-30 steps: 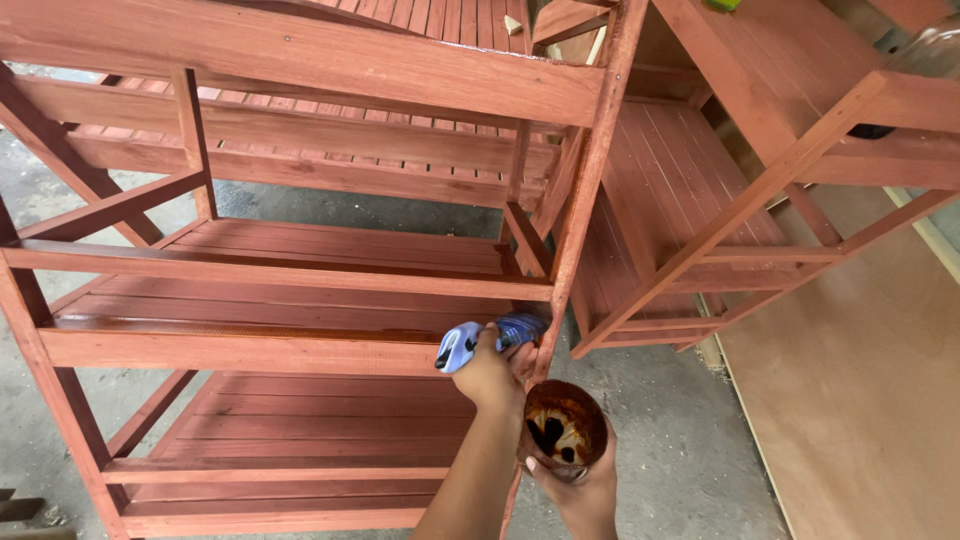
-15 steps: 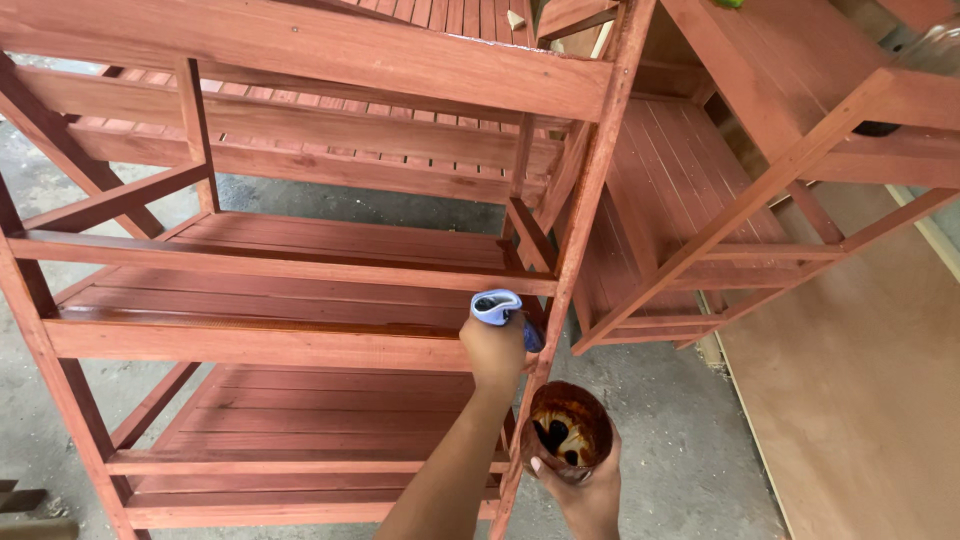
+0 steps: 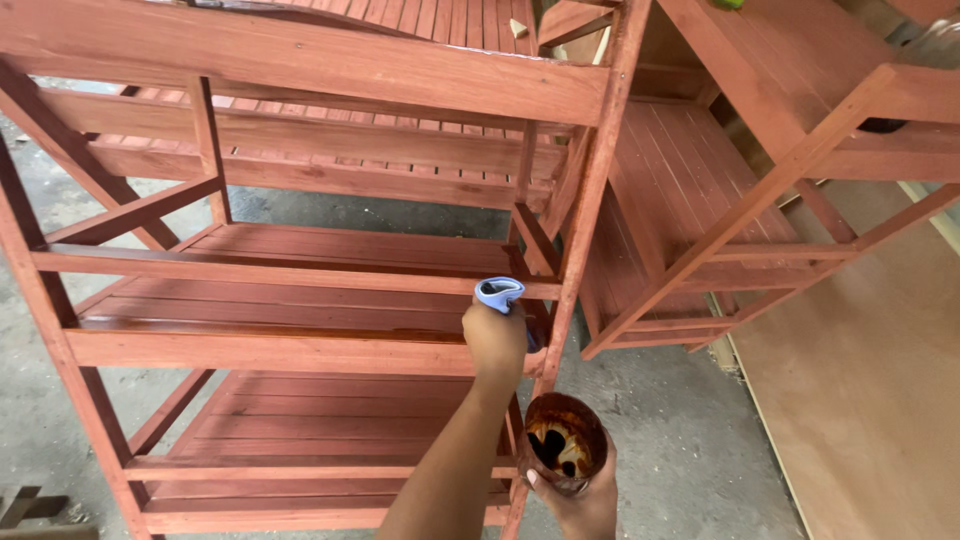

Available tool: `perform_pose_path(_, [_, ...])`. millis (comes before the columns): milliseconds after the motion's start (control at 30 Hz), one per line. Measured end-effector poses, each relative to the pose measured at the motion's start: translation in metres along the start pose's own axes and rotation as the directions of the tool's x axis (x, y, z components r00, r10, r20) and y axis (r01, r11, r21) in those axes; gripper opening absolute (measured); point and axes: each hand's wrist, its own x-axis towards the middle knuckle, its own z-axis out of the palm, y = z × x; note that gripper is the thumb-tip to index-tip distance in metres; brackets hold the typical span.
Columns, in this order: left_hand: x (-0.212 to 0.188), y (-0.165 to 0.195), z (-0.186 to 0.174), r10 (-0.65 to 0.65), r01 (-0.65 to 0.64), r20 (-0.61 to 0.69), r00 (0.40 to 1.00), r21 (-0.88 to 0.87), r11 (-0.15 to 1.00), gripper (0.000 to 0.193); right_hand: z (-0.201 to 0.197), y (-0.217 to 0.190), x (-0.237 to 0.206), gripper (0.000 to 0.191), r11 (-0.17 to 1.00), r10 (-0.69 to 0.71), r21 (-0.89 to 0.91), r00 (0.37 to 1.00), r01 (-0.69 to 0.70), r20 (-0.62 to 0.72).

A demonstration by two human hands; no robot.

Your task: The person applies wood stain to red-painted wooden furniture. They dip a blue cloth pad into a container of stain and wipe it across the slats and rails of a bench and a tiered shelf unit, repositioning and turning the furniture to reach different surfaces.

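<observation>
Below you the floor (image 3: 660,430) is bare grey concrete, rough and mottled, and it runs under and between two reddish-brown wooden racks. Along the right edge of the view lies a broad sheet of pale plywood (image 3: 870,400), flat on the ground, its long edge running up toward the top right corner. Directly before you stands the nearer slatted rack (image 3: 300,270), freshly stained a warm red-brown, with slatted shelves one above the other, diagonal braces at its left end and a tall corner post (image 3: 590,210) at its right end. Beyond that post, the second rack (image 3: 720,170) of the same colour and build stands at an angle, its lower shelf close to the first rack's right corner. Your left hand (image 3: 497,343) is raised to the front edge of the middle shelf, just left of the corner post, and is closed firmly around a light blue cloth (image 3: 498,293), which bunches out above your fist and sits against the shelf's front rail. Your right hand (image 3: 580,500) is low at the bottom edge of the view, fingers wrapped about a small round cup (image 3: 566,440) held upright; its inside is smeared with dark brown stain and it sits just right of the post's foot. At the bottom left corner a few dark wood offcuts (image 3: 30,505) lie on the concrete. No packages, labels or signs can be made out.
</observation>
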Motion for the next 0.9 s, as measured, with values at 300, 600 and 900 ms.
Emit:
perform_pose_path(300, [0.048,-0.017,-0.093,0.103,-0.08,-0.08,0.991,0.255,0.964,0.017,0.023,-0.014,-0.007,0.1,0.987,0.077,-0.14,0.997,-0.078,-0.006])
perform_pose_path(600, [0.119,-0.036,-0.242,0.207,-0.099,-0.185,0.961,0.47,0.877,0.022,0.064,-0.003,-0.024,0.102,0.98,0.076,-0.185,0.996,-0.068,0.037])
perform_pose_path(900, [0.155,-0.037,-0.387,0.202,-0.103,-0.194,0.96,0.425,0.899,0.015,0.135,0.013,-0.051,0.1,0.962,-0.103,-0.242,0.989,0.127,0.111])
